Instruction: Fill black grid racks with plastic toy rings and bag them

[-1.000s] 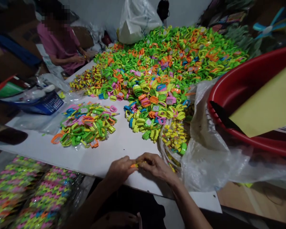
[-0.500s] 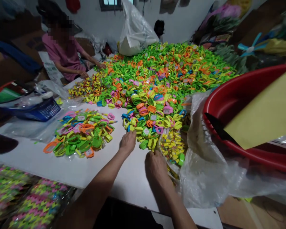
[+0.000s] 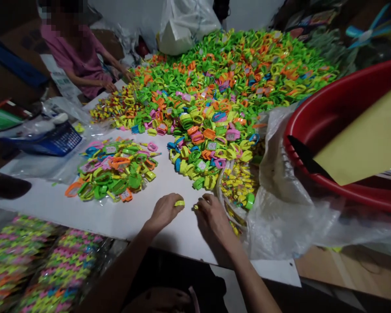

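Observation:
My left hand pinches a small yellow watch-shaped plastic piece above the white table. Facing it, my right hand has its fingertips closed on a small yellow stick-like piece, most of it hidden by the fingers. Just beyond the hands lies the near edge of a large heap of colourful watch-shaped plastic pieces. Beside my right hand, a clear bag holds small yellow printed sticks. To the left sits a smaller pile of watch-shaped pieces with sticks among them.
A red tub with a yellow sheet stands at right, clear plastic hanging beside it. A blue basket is at left. Across the table sits a person in pink. Packed bags lie below, lower left.
Both hands have drawn back from the heap's edge toward me. The left now shows a yellow watch-shaped piece, the right a small yellow stick. The view has tilted down.

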The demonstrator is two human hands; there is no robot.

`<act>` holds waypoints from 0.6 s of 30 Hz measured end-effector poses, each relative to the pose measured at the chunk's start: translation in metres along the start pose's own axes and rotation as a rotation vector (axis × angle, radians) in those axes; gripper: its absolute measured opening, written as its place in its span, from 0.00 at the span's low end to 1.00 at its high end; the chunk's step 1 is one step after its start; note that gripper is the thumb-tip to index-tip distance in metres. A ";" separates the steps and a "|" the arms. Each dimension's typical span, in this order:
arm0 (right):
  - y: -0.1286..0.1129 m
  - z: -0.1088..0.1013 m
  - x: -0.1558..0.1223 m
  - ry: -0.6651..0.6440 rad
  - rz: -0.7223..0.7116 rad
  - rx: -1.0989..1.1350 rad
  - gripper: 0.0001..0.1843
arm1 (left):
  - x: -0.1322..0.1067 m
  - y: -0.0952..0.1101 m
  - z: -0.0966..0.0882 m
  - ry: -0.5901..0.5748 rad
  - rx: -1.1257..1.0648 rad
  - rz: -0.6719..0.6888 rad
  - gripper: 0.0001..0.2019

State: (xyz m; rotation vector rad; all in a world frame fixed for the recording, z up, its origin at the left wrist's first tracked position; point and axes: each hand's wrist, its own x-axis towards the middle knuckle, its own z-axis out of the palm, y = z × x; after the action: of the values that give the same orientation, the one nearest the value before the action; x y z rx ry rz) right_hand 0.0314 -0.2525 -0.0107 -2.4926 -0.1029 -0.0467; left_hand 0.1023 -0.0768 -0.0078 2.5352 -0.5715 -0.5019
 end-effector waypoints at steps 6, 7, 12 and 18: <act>-0.006 -0.001 -0.018 -0.036 -0.007 0.421 0.10 | -0.019 -0.008 0.013 0.072 -0.492 0.071 0.09; -0.004 0.002 -0.019 -0.006 0.000 0.431 0.10 | -0.021 -0.007 0.013 0.076 -0.503 0.079 0.09; 0.004 0.009 -0.019 0.069 -0.006 0.450 0.11 | -0.027 0.011 0.004 0.011 -0.327 0.108 0.09; 0.004 0.003 -0.023 0.124 -0.010 0.401 0.10 | -0.028 0.022 0.005 -0.005 -0.162 0.117 0.09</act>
State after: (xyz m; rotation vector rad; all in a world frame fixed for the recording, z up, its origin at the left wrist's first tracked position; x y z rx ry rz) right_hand 0.0089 -0.2549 -0.0168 -2.0835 -0.0647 -0.1678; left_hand 0.0699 -0.0828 0.0067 2.3325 -0.6498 -0.4917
